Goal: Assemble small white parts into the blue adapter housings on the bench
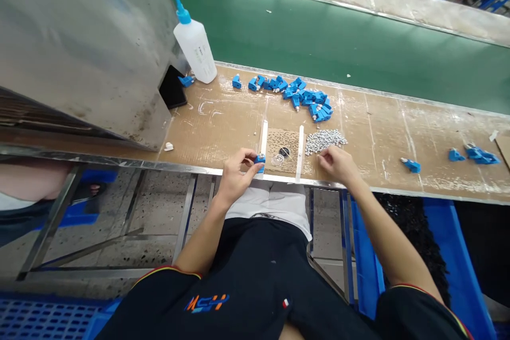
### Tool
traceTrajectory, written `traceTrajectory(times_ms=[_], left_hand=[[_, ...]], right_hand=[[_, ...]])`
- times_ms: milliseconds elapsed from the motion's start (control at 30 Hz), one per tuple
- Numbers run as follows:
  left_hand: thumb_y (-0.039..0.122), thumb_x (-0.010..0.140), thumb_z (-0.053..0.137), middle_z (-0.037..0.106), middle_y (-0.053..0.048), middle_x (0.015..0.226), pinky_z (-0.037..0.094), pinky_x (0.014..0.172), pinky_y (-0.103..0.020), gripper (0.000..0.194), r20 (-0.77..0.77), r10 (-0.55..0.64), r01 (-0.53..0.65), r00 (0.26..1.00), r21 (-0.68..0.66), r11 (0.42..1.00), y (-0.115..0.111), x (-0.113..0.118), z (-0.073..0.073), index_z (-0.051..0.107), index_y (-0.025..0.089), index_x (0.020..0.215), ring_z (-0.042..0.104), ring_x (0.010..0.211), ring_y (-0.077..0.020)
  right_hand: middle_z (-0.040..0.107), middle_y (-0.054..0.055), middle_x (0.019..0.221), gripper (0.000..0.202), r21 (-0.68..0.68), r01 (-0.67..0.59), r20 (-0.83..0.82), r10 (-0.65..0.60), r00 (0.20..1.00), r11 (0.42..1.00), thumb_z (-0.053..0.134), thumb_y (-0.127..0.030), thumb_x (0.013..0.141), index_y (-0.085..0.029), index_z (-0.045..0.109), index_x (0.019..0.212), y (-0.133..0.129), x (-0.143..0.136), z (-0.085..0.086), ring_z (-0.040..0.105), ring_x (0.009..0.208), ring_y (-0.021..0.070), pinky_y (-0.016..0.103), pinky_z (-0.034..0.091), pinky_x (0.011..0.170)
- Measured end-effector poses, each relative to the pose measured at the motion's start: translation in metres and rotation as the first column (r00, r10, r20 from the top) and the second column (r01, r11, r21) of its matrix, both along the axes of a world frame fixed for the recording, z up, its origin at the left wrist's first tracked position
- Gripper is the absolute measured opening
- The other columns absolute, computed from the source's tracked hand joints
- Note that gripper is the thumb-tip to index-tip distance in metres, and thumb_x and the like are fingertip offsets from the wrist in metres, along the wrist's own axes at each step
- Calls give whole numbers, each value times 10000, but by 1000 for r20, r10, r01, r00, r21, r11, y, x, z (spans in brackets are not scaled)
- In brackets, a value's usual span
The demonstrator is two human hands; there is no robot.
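My left hand (236, 172) pinches a small blue plastic part (260, 159) at the front edge of the brown worktop (223, 122). My right hand (338, 163) rests on the worktop with fingers curled, its tips just below a pile of tiny grey pieces (323, 141); whether it holds one is hidden. Between the hands lie a small clear cap (278, 160) and a dark round piece (284, 152), framed by two white strips (264, 138). A heap of blue parts (305, 96) lies further back.
A white squeeze bottle with a blue nozzle (195, 45) stands beside a big metal housing (83, 48) at the left. A green conveyor belt (338, 37) runs behind the worktop. More blue parts (476, 155) lie at the right. Blue bins (458, 271) sit under the bench.
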State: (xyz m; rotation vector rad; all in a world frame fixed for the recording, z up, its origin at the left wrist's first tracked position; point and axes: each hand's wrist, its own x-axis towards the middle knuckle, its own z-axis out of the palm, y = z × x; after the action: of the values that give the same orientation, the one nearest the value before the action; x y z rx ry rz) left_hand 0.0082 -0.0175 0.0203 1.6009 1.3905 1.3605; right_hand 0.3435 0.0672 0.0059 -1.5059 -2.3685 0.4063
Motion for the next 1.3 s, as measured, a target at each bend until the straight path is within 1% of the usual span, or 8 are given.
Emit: traceTrajectory(times_ms=[100,233,467,600,733,867,1133,1300], left_hand=[[307,890,740,721,-2,853,570,703,-246,142,20,-1,1,1000,-8,1000,-2,3,-2,654,203,933,660,681,-116],[296,896,733,727,-1,863,569,687,-233,131,43,-12,12,999,-4,1000,-4,5,-3,651,202,936,661,679,-109],[270,890,742,735,2,869,576,693,-230,124,59,-5,5,998,4,1000,-5,7,-3,648,205,938,680,702,-112],[280,893,737,735,-2,870,573,680,-233,127,53,-18,19,998,-12,1000,-3,8,-3,644,205,938,675,692,-113],[290,899,730,730,-1,866,570,679,-237,126,54,-11,12,999,-22,1000,-2,6,-3,642,209,937,666,689,-114],[286,897,729,722,6,858,563,668,-230,125,68,0,2,998,-25,1000,-3,4,-3,637,209,934,653,669,-107],[303,907,734,743,-5,881,577,694,-239,138,66,0,3,998,-48,999,-5,2,-1,643,206,940,680,718,-116],[311,898,740,744,-7,879,578,688,-252,143,79,11,-7,997,-58,998,-3,1,-3,647,208,932,675,702,-121]], right_hand=[[651,81,816,183,171,-127,27,124,992,977,486,-263,993,-253,538,817,-16,-31,-17,614,780,236,355,502,728],[630,83,826,229,198,-164,41,159,986,966,447,-246,1036,-259,522,821,-20,-42,-26,607,817,245,365,502,767],[636,88,840,227,191,-204,59,196,979,960,441,-248,1043,-257,527,833,-19,-38,-20,611,817,247,371,512,772],[639,70,821,184,153,-201,43,196,980,968,473,-239,1015,-256,532,841,-15,-38,-17,613,759,225,348,514,715],[627,39,773,133,25,-203,10,203,979,979,520,-240,963,-252,532,831,-4,-36,-9,575,638,188,313,482,623],[618,34,740,125,-70,-197,5,198,980,978,560,-237,905,-251,526,786,6,-37,-1,560,622,188,309,456,609],[640,57,795,132,-50,-195,23,196,980,980,527,-246,938,-251,534,806,0,-39,-2,587,685,210,331,477,657],[633,78,817,205,136,-234,93,222,971,963,459,-252,1017,-253,546,832,-12,-39,-9,616,782,241,359,504,718]])
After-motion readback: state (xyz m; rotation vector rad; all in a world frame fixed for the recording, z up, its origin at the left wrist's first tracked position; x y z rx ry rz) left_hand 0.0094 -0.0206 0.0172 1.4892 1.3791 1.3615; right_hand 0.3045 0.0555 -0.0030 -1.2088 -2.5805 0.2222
